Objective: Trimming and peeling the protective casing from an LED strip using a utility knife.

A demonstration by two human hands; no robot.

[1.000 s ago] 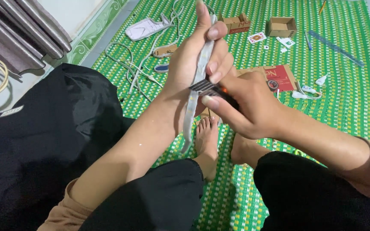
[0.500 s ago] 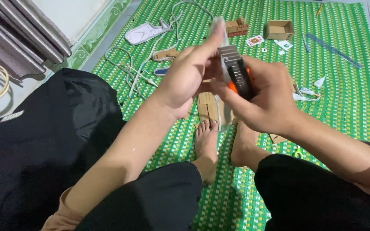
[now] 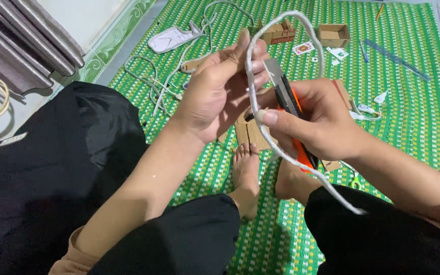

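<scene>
My left hand [image 3: 220, 91] is raised over the green woven mat [image 3: 408, 112] and pinches a thin white cable [image 3: 254, 109] that arcs up in a loop and trails down to my right knee. My right hand [image 3: 314, 119] grips an orange and black utility knife [image 3: 289, 104], blade end pointing up toward the left-hand fingers, thumb pressing the cable against the knife. Pieces of brown cardboard [image 3: 248, 132] lie on the mat under my hands, just above my bare feet [image 3: 245, 168].
On the mat lie a white power strip [image 3: 171, 38] with looping white cords [image 3: 148, 81], two small cardboard boxes [image 3: 332, 34], playing cards [image 3: 304, 48], a clear ruler [image 3: 395, 58] and small white plugs [image 3: 370, 107]. Grey curtain folds [image 3: 31, 40] hang at the left.
The hands have turned and risen. The cable, earlier held straight along the left palm, now bends into a high loop, and the knife now lies upright against it.
</scene>
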